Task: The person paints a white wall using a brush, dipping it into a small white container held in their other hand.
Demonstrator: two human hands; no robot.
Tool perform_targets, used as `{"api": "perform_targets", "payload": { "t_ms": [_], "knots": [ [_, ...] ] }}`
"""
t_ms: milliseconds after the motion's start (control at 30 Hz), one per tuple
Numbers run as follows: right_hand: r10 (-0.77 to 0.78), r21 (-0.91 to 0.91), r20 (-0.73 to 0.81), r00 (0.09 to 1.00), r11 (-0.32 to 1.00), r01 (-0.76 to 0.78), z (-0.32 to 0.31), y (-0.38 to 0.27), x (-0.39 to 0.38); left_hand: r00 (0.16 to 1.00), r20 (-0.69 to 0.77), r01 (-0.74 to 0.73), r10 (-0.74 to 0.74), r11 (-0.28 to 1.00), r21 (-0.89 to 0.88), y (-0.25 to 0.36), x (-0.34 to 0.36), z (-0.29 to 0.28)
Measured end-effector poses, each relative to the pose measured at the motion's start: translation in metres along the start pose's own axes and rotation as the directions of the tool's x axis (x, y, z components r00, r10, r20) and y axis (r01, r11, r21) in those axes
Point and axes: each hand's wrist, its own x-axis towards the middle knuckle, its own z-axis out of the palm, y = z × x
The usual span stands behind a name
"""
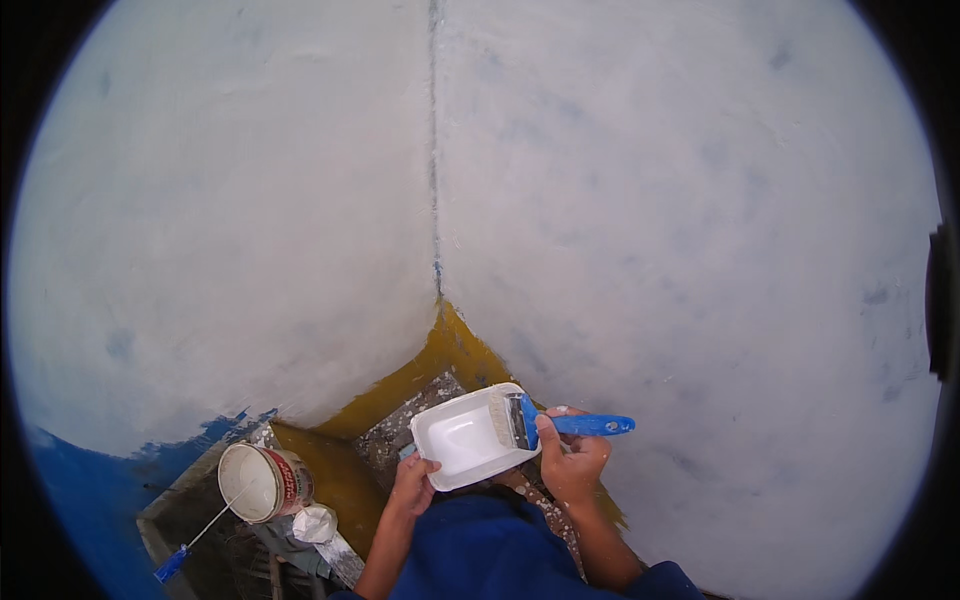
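Note:
My left hand grips the near left end of a white plastic tray, which has white paint inside. My right hand holds a wide brush with a blue handle at the tray’s right end. The brush’s pale bristles are over the inside of the tray, and my right thumb lies up against the handle. Whether these fingers also support the tray is hidden.
Two whitish walls meet at a corner above an ochre-painted band and a speckled ledge. At lower left, a paint bucket holds a rod with a blue handle, beside a crumpled white bag and blue-painted wall.

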Motion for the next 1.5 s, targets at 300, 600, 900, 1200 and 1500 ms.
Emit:
{"api": "perform_targets", "payload": {
  "t_ms": [300, 600, 900, 1200, 1500],
  "knots": [
    [0.696, 0.705, 0.413, 0.587, 0.163, -0.69, -0.038, 0.023, 0.001, 1.0, -0.014, 0.019, -0.019, 0.999, 0.043, -0.016, 0.001, -0.001],
    [0.529, 0.86, 0.298, 0.794, 0.213, -0.464, -0.062, -0.034, 0.026, 0.975, 0.164, 0.137, -0.148, 0.988, 0.075, -0.006, 0.035, -0.021],
    [-0.997, -0.865, 0.027, 0.069, 0.012, 0.501, -0.166, -0.266, 0.175, 0.98, 0.151, 0.116, -0.132, 0.987, 0.114, 0.024, 0.051, -0.045],
    [-0.744, -0.692, 0.638, 0.202, -0.437, 0.575, -0.025, -0.152, 0.189, 0.959, 0.191, 0.175, -0.211, 0.966, 0.189, 0.039, 0.083, -0.074],
    [-0.919, -0.791, 0.02, 0.394, 0.226, 0.569, -0.097, -0.255, 0.181, 0.981, 0.148, 0.094, -0.125, 0.975, 0.201, 0.065, 0.075, -0.099]
  ]
}}
